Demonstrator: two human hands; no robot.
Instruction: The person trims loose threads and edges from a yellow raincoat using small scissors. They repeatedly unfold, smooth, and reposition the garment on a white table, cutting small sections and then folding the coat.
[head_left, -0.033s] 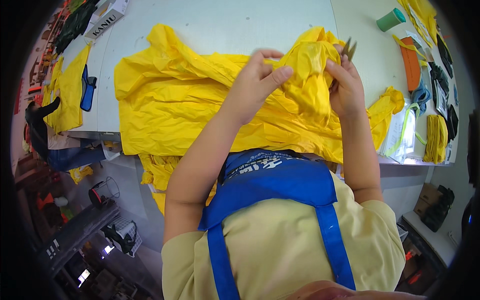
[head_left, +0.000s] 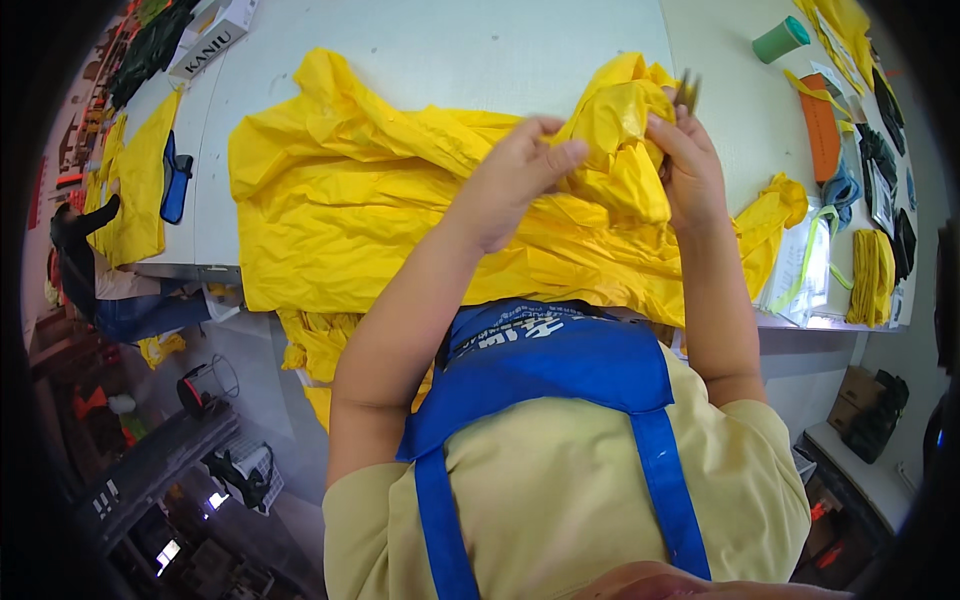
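A large yellow garment [head_left: 400, 220] of thin, shiny, crinkled fabric lies spread across the white table. My right hand [head_left: 693, 170] is closed, its thumb and fingers pinching a raised, bunched part of it. In the same hand a small pair of scissors [head_left: 688, 92] points upward past the fingers, blurred by motion. My left hand [head_left: 510, 185] is at the left edge of the bunch, thumb and fingers apart. The thumb tip overlaps the fabric; the other fingertips are smeared and partly hidden.
To the right are a green cup-shaped spool [head_left: 782, 40], an orange strip [head_left: 822, 135], papers in a clear sleeve [head_left: 800, 265] and a folded yellow bundle [head_left: 872, 280]. At the far left a person [head_left: 85, 240] works with yellow fabric beside a blue pouch [head_left: 175, 175].
The bunched fabric has shifted, its hanging lower end moving up and slightly right. My left fingers have dropped a little, and the scissors have tilted slightly left.
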